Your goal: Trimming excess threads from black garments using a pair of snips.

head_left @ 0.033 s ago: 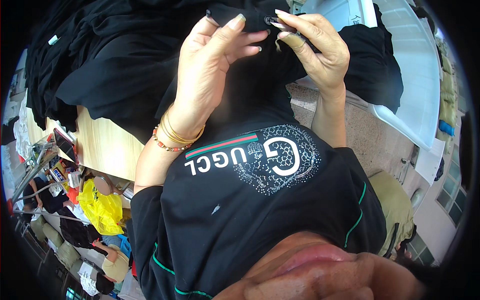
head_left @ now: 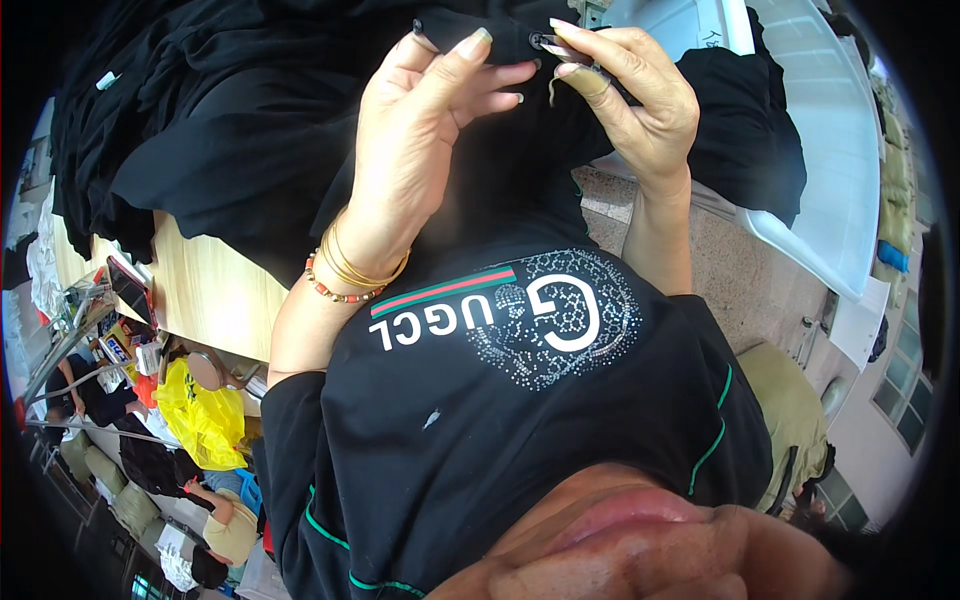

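A large heap of black cloth (head_left: 240, 130) spreads over the table, and a piece of it is lifted toward me. My left hand (head_left: 415, 125) holds the edge of this piece between thumb and fingers. Close by, at the cloth's right end, sits a small dark round button (head_left: 537, 41). My right hand (head_left: 640, 100) pinches a small dark metallic piece beside the button; its kind is too small to make out. A short pale thread (head_left: 552, 92) hangs below those fingertips. A yellowish band (head_left: 585, 82) wraps one right finger.
Black fabric (head_left: 745, 130) hangs over the rim of a pale plastic tub (head_left: 850, 150) at the right. The light wooden table (head_left: 210, 290) shows at the left. Beyond it are a yellow plastic bag (head_left: 200, 420) and another person's sleeve (head_left: 235, 535). A small white tag (head_left: 107, 80) lies on the heap.
The pale thread below my right fingertips has shifted slightly. Both hands and the black cloth keep their places.
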Available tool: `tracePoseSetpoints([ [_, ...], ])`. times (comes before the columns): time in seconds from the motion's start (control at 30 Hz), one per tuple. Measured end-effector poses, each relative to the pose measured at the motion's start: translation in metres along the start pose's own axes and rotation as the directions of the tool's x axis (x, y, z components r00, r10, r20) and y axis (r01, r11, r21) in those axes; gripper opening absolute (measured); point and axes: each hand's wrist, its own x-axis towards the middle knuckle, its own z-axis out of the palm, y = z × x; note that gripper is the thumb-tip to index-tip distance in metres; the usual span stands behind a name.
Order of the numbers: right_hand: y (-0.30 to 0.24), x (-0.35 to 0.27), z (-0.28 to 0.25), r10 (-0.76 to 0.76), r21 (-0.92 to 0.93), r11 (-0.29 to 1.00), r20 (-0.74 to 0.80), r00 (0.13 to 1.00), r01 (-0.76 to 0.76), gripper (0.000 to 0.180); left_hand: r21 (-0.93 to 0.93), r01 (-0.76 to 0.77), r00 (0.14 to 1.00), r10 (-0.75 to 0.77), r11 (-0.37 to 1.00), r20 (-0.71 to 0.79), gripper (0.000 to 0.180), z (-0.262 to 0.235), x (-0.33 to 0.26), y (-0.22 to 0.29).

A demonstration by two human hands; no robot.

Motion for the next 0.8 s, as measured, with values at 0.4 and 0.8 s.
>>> tracePoseSetpoints([
  [0.4,0.000,-0.003,0.002,0.221,0.086,0.972,-0.042,0.974,-0.217,0.035,0.067,-0.048,0.998,0.050,0.997,-0.028,0.020,0.003,-0.001,-0.003],
  [0.8,0.008,-0.010,0.003,0.312,0.255,0.909,0.113,0.944,-0.331,0.018,-0.502,0.117,0.993,-0.107,0.857,0.048,0.022,-0.024,0.014,-0.010],
])
